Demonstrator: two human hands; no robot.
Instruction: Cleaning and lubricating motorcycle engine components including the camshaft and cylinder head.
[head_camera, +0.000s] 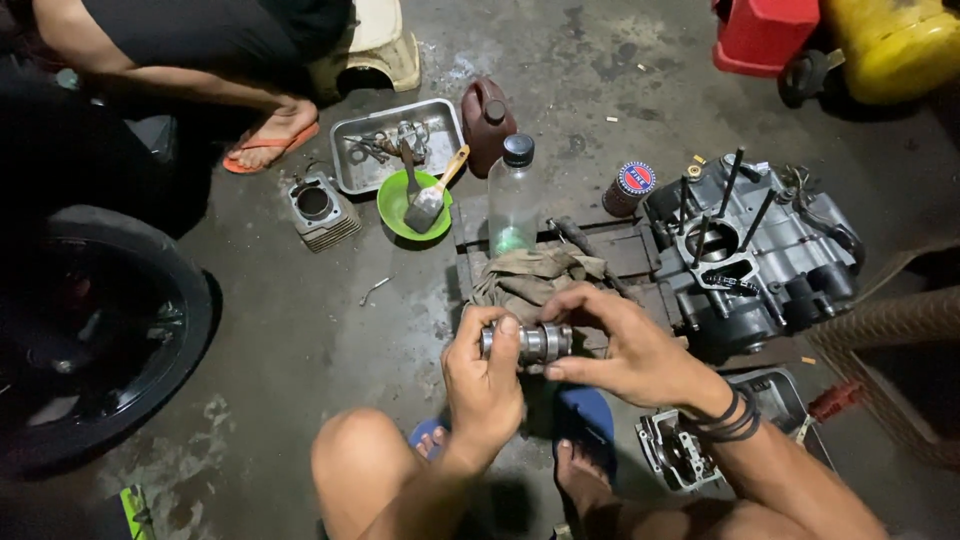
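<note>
Both hands hold a small metal shaft above the floor.

The left hand (484, 372) wraps one end of the shaft (530, 342); the right hand (622, 345) pinches the other end, keeping it level over the rag (535, 272), beside the engine case (750, 255).

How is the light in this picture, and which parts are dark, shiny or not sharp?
Head view: dim light falls on the middle, so the left hand, right hand and metal shaft show clearly; the tyre and frame corners sink into shadow; faint glare on the clear bottle and metal tray; edges look slightly soft and bent outward.
</note>
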